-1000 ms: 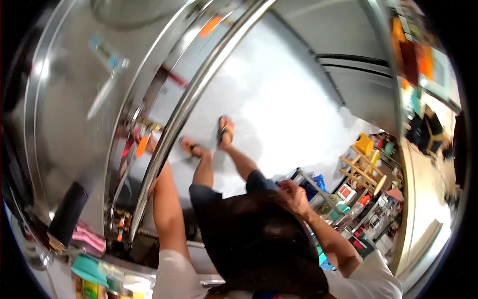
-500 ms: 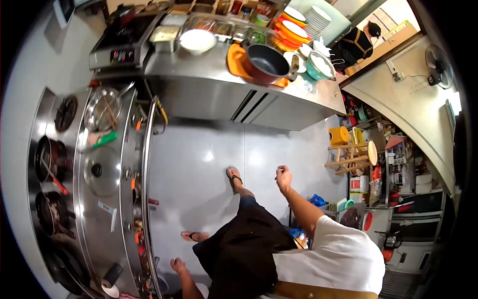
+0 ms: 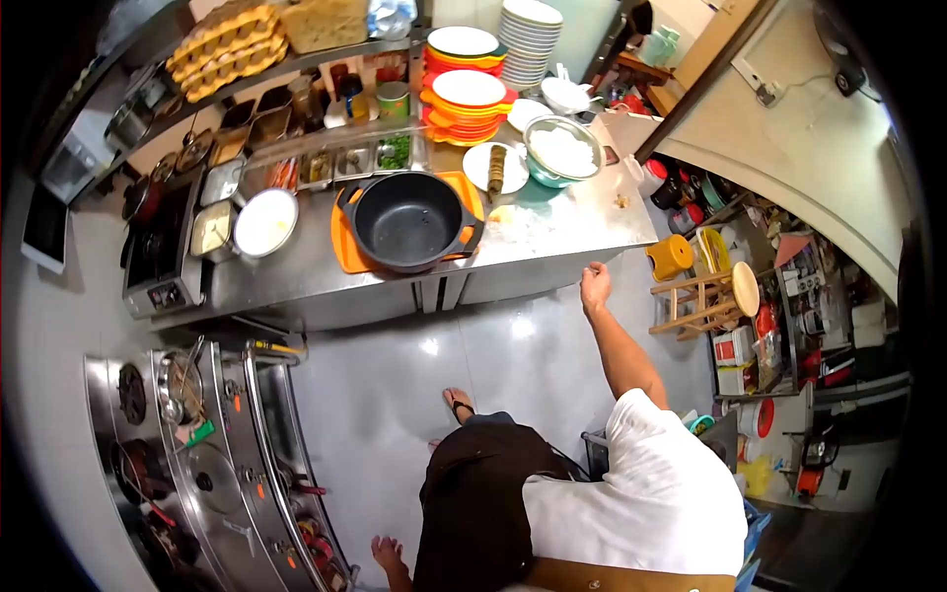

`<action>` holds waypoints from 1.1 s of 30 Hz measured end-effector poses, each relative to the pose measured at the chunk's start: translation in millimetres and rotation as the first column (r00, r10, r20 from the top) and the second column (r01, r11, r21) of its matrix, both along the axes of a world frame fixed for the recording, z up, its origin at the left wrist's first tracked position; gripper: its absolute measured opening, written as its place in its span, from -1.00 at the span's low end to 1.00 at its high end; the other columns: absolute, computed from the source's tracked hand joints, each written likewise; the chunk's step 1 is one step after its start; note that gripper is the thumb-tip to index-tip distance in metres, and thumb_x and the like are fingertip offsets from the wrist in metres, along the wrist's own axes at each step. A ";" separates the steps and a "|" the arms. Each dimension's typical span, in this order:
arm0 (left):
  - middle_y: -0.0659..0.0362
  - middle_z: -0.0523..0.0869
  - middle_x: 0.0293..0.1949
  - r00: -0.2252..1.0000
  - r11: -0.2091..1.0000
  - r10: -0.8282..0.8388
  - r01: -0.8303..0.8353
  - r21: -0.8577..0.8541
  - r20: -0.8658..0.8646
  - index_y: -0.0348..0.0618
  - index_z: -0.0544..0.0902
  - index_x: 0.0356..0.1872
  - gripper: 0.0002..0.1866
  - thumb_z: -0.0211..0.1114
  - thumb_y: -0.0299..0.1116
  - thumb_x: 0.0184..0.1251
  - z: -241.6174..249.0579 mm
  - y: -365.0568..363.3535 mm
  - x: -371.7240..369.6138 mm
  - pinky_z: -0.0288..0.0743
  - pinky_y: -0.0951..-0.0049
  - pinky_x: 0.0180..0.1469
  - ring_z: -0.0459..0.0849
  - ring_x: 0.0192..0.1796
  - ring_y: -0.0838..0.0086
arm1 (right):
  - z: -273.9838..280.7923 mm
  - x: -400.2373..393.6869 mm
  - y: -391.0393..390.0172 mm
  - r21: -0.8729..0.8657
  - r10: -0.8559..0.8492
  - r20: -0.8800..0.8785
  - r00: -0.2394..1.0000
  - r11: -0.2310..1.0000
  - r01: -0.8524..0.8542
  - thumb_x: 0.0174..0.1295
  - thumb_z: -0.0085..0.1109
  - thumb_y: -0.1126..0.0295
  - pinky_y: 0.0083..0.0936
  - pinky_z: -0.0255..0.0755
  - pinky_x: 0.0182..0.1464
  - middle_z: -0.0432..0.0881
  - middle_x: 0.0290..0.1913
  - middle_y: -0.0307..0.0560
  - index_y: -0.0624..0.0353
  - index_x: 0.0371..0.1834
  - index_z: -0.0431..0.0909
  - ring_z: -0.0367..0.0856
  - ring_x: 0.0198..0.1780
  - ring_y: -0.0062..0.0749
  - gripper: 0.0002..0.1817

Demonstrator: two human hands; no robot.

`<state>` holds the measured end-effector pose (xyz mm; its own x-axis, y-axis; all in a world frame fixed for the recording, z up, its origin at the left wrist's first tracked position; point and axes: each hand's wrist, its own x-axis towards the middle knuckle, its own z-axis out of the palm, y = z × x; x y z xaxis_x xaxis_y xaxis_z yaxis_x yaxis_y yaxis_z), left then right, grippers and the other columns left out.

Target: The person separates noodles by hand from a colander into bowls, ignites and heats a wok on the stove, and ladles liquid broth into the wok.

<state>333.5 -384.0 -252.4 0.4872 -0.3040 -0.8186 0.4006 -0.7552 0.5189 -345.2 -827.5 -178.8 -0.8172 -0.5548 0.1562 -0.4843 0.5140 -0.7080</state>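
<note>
My right hand point(image 3: 596, 286) is stretched forward, just short of the steel counter's point(image 3: 562, 225) front edge. Its fingers are loosely curled and nothing shows in them. Low on the left, my left hand point(image 3: 388, 551) hangs over the floor with fingers apart, holding nothing. On the counter, a black two-handled pot point(image 3: 409, 222) sits on an orange tray point(image 3: 345, 242). To its right are a white plate point(image 3: 513, 173) bearing a long brown rolled item point(image 3: 496, 170), and a teal bowl point(image 3: 550, 176) with a strainer of white food point(image 3: 562, 148).
Stacked orange pans point(image 3: 469, 104) and white plates point(image 3: 528, 44) stand behind. A white bowl point(image 3: 266, 222) and an induction cooker point(image 3: 163, 247) are farther left. A gas stove point(image 3: 222, 493) with a rail lines the left side. A wooden stool point(image 3: 705, 301) and yellow stool point(image 3: 671, 259) stand right.
I have stepped closer to the counter, so the pot and plates appear nearer and lower in view. My right hand has come up toward the counter's edge. The left hand still hangs low.
</note>
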 end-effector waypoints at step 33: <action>0.15 0.58 -0.03 0.996 0.990 -0.014 0.026 -0.136 0.090 0.00 0.28 0.27 -0.49 0.21 -0.32 0.32 60.5 -113.5 -183.8 0.51 0.37 -0.22 0.60 -0.19 0.38 | 50.0 -180.2 -78.6 0.286 0.097 -0.145 0.985 0.957 -0.052 -0.03 0.17 0.35 -0.07 0.42 -0.08 0.57 -0.26 0.29 0.32 -0.23 0.37 0.55 -0.16 0.21 -0.66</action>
